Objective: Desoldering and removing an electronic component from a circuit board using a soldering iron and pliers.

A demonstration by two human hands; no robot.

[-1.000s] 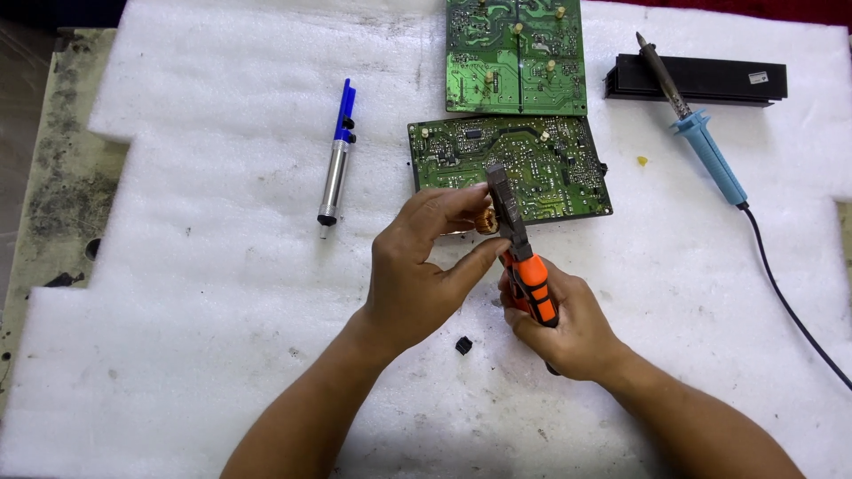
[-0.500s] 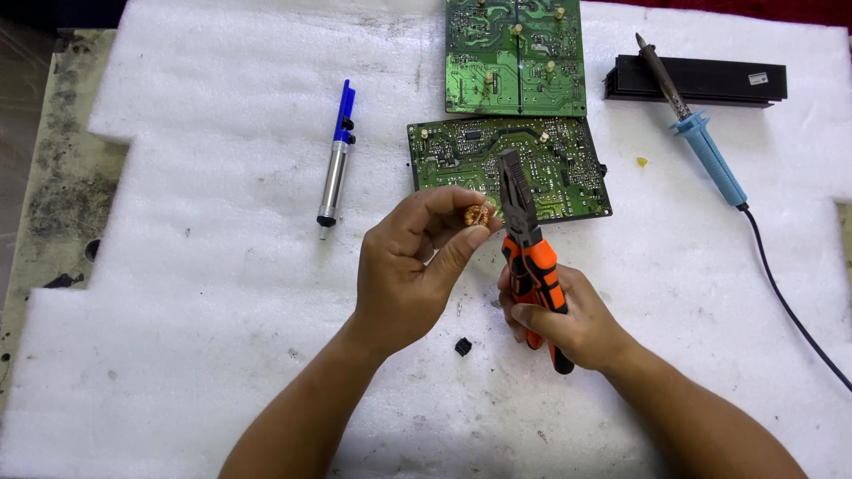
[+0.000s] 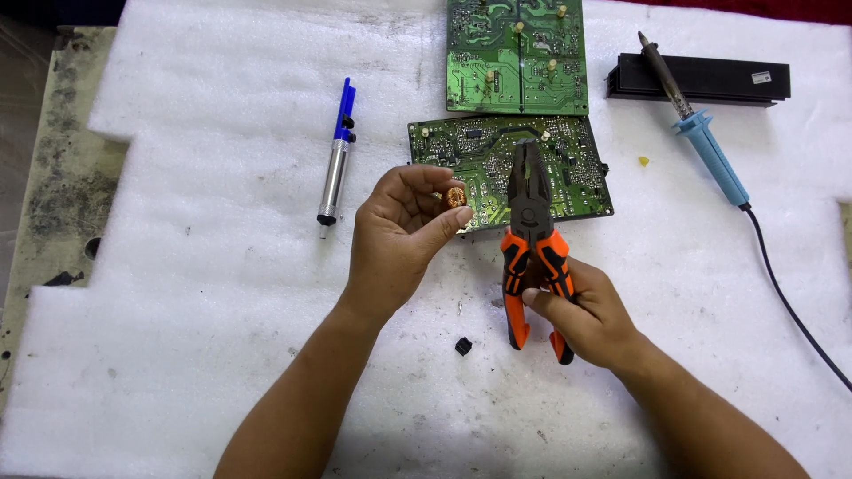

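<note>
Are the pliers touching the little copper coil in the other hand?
Apart. The head view shows green circuit board between the pliers tip and the copper coil pinched in the left hand.

Orange-handled pliers (image 3: 532, 248), green circuit boards (image 3: 515, 53) — white foam sheet (image 3: 222, 266).

Pliers (image 3: 531, 232) off the coil (image 3: 455, 197)

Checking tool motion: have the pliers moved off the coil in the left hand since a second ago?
Yes. The pliers in the right hand swung right, away from the copper coil in the left hand; their nose now lies over the lower circuit board.
</note>
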